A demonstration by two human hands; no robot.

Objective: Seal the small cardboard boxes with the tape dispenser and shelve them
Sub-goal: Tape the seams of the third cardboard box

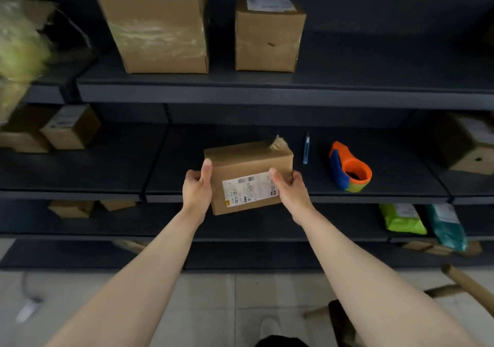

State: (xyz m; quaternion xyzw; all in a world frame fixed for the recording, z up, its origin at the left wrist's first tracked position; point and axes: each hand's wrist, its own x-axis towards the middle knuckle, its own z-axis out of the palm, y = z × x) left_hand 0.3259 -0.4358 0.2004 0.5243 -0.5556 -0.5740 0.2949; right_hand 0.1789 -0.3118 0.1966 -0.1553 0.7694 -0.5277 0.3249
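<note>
**At centre frame, a taped box held before the middle shelf**

At the centre of the frame, the left hand (pixel 196 186) and right hand (pixel 290 189) were apart, each clamped on one side of the small cardboard box (pixel 248 165), thumbs over its near face and fingers hidden behind; the box hung in front of the edge of the middle shelf (pixel 387 183), its lower edge below the shelf's lip, so it seemed carried rather than set down. A white label (pixel 248 189) faced the camera; a crumpled tape end (pixel 279 142) stood up at the box's upper right corner, which suggested the sealing was done or nearly so.

Right of the box, a blue pen-like tool (pixel 306 149) lay on the shelf; further right sat the orange and blue tape dispenser (pixel 350 169), untouched. In the upper part of the frame, two larger boxes (pixel 157 26) stood side by side on the shelf above.

The step in hand looked like shelving; the next move probably called for a level carry to a bare stretch of shelf, and perhaps pressing the loose tape flat first.
</note>
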